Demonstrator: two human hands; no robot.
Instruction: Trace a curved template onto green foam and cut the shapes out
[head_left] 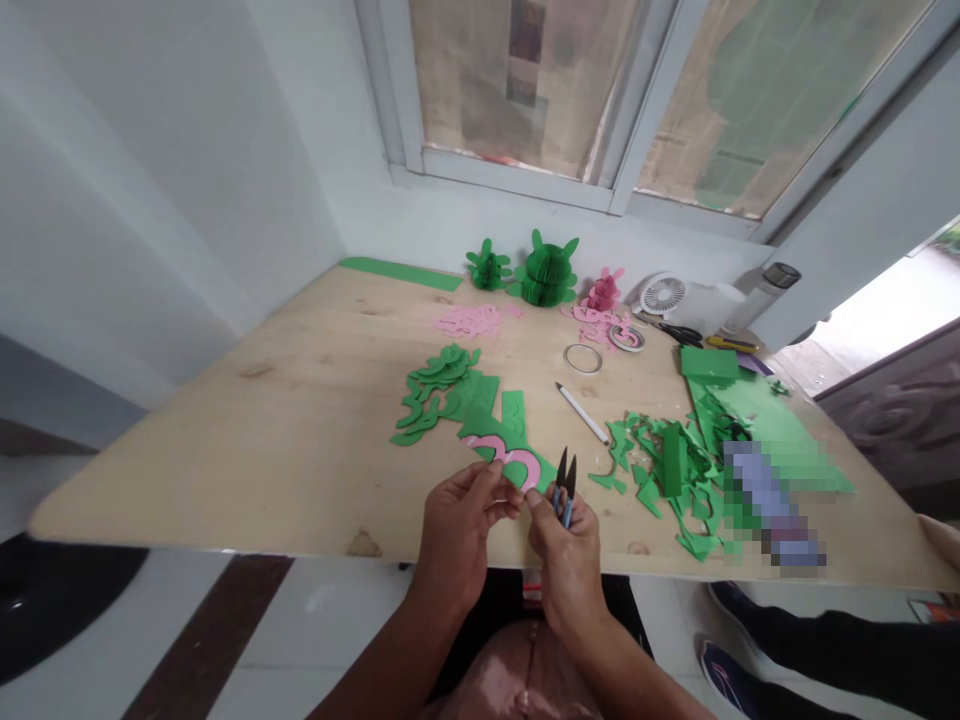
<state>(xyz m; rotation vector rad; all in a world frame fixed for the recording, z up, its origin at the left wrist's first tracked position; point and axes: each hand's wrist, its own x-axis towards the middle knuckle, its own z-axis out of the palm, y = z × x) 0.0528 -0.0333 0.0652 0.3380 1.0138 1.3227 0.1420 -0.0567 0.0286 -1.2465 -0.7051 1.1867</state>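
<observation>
My left hand (466,520) pinches a curved pink paper cutout (525,462) near the table's front edge. On the cutout's right end rest the thumb and fingertips of my right hand (564,545). Small scissors (566,478) with dark blades and blue handles are tucked in my right hand, their tips pointing away from me and slightly apart. Beneath and beyond the cutout lie flat green paper pieces (480,405). A pile of curved green cutouts (442,370) is to their left.
Green scraps (675,470) and a green sheet (787,420) cover the right side. A white pen (582,412), tape ring (583,359) and pink cutouts (469,321) lie mid-table. Paper figures (547,275), a fan (662,294) and a bottle (757,300) stand behind. A person's legs (802,640) show right.
</observation>
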